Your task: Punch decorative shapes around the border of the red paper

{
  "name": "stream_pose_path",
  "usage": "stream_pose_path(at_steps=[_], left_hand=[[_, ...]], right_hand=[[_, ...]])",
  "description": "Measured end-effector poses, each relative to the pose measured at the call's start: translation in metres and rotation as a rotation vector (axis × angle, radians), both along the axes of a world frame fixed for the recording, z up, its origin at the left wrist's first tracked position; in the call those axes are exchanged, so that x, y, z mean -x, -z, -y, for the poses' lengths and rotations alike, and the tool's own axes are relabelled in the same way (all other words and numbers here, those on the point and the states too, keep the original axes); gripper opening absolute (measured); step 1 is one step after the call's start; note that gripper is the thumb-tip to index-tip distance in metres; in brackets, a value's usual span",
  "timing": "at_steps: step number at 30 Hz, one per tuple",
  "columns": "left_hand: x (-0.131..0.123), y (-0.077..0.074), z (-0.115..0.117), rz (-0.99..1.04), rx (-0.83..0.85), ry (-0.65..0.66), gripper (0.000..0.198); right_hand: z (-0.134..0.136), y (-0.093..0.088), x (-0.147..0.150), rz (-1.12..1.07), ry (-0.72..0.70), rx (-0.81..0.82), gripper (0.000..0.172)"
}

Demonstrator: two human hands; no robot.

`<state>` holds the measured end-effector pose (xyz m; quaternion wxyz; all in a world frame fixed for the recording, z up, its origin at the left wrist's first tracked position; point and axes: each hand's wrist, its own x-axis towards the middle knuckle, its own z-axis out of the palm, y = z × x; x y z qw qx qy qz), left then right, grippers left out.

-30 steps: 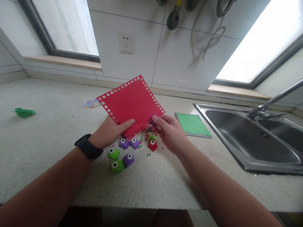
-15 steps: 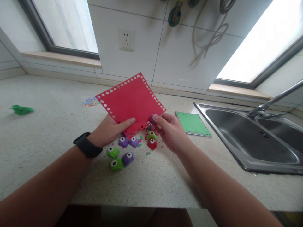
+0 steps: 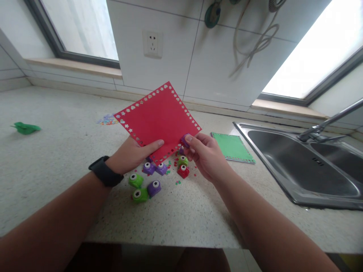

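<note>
A red sheet of paper (image 3: 159,117) is held up over the counter, its edges lined with punched-out shapes such as stars and hearts. My left hand (image 3: 138,151) grips its lower left side, thumb on top and fingers hidden beneath. At the lower right edge, my right hand (image 3: 204,151) is closed on a purple craft punch (image 3: 185,140), thumb pressed on it. Under the sheet and nearer me lie more punches: purple (image 3: 154,187), green (image 3: 140,195) and red (image 3: 183,171). Tiny punched bits of paper are scattered among them.
A stack of green paper (image 3: 234,147) with a punched border lies right of my right hand, beside the steel sink (image 3: 283,162). A green crumpled piece (image 3: 26,128) is on the far left. Colored paper bits (image 3: 107,119) lie behind the red sheet.
The right hand and purple punch have shifted slightly right along the red sheet's edge. The sheet has tilted a little; the view has moved slightly. Both hands keep their hold.
</note>
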<state>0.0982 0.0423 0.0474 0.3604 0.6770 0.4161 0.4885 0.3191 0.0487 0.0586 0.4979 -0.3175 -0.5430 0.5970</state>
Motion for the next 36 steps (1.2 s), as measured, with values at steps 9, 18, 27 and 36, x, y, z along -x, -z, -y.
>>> stream_pose_path(at_steps=[9, 18, 27, 36], left_hand=[[0.0009, 0.0009, 0.0005, -0.001, -0.018, -0.012, 0.052], [-0.0014, -0.0033, 0.0005, -0.015, -0.032, -0.014, 0.056], [0.0002, -0.0008, 0.0, -0.039, -0.033, -0.03, 0.048], [-0.0003, -0.0014, 0.0009, -0.019, -0.014, -0.03, 0.045]], right_hand=[[0.0008, 0.0, -0.0001, 0.015, -0.008, -0.002, 0.031], [0.0001, 0.0, 0.0002, 0.024, -0.004, -0.014, 0.033], [-0.0004, 0.0001, 0.0006, 0.02, 0.004, -0.02, 0.031], [0.0, 0.0011, -0.0002, 0.027, 0.011, -0.026, 0.031]])
